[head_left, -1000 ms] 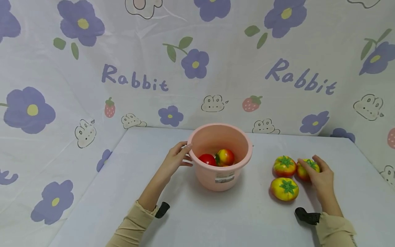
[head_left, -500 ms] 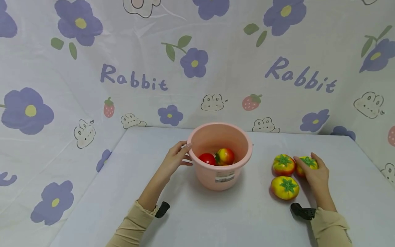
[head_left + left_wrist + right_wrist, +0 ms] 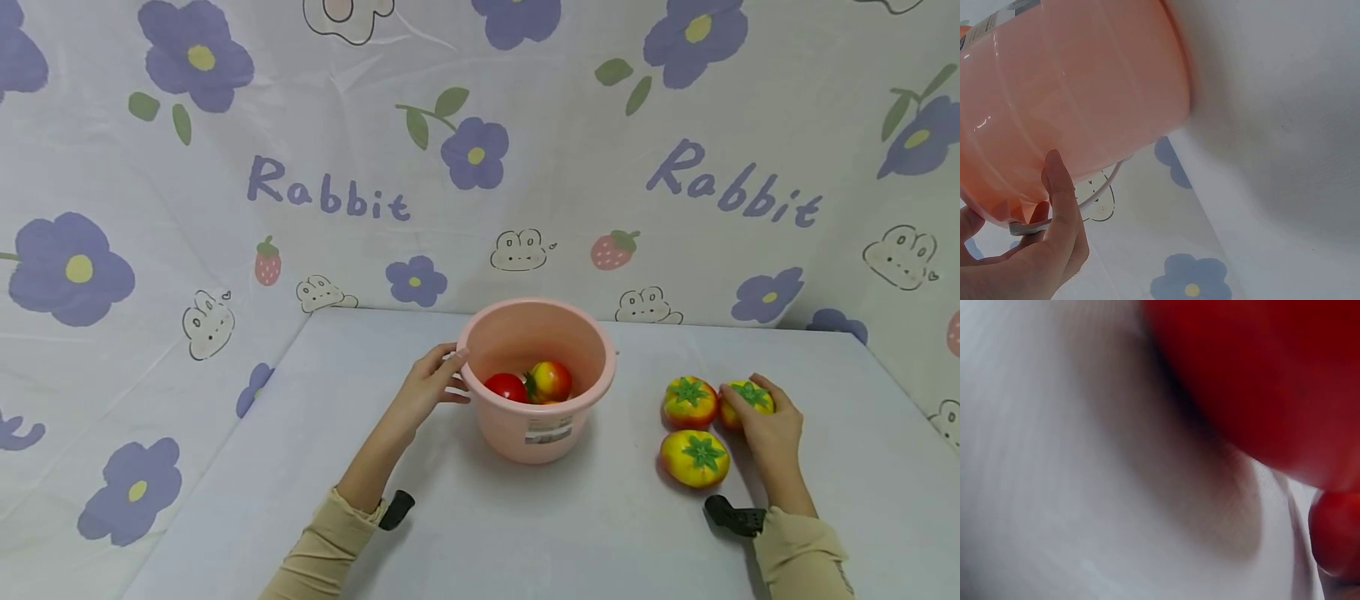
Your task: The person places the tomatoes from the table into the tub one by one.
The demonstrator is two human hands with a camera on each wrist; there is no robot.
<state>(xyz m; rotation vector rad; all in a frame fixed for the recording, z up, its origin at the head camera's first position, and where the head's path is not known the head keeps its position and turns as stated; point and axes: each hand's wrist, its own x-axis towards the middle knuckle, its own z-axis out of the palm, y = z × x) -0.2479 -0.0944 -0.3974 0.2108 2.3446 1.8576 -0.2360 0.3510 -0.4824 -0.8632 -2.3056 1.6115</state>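
Note:
A pink bucket (image 3: 536, 429) stands upright on the white table, with a red tomato (image 3: 506, 387) and a red-yellow tomato (image 3: 551, 381) visible inside. My left hand (image 3: 429, 387) holds its left rim, thumb at the edge and fingers outside; the left wrist view shows those fingers (image 3: 1063, 206) near the bucket's grey handle. On the right, my right hand (image 3: 776, 429) grips a yellow-red tomato (image 3: 752, 395) with a green star-shaped top, thumb and fingers on either side. Red tomato skin (image 3: 1279, 381) fills the upper right of the right wrist view, blurred; the hand there is mostly hidden.
Beside the gripped tomato lies another yellow-red tomato (image 3: 690, 402), and a yellower one (image 3: 695, 459) sits nearer the front. Behind the table (image 3: 480, 533) hangs a flower-print cloth (image 3: 570, 167). A black strap mount (image 3: 735, 517) is on the right wrist.
My right hand and forearm have shifted slightly left, its fingers staying around the same tomato. The left hand and the bucket hold their places.

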